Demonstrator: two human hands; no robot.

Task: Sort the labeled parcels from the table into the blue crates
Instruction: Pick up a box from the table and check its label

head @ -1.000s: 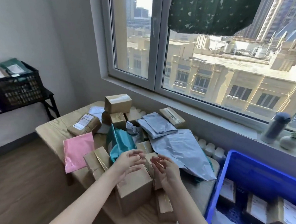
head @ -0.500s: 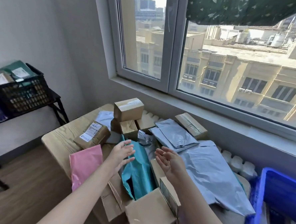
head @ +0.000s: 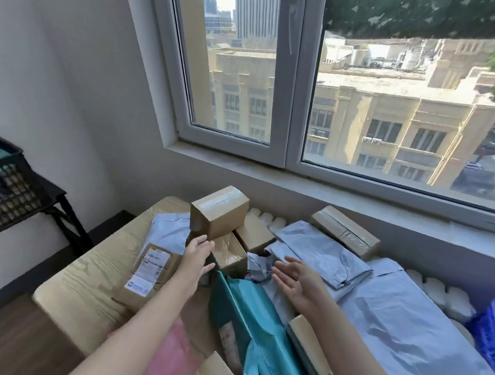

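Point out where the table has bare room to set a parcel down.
Bare wood shows on the table at its near-left corner, bordered by the labelled box and the table's left edge. A thin strip continues toward the far corner beside the left grey mailer. From the stacked box rightward, past the teal mailer, parcels overlap: crowded.

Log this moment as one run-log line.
phase: pre-grasp, nothing held | left hand: open, at stacked cardboard boxes, contact unclear | right hand: open, above grey mailers | blue crate: right edge
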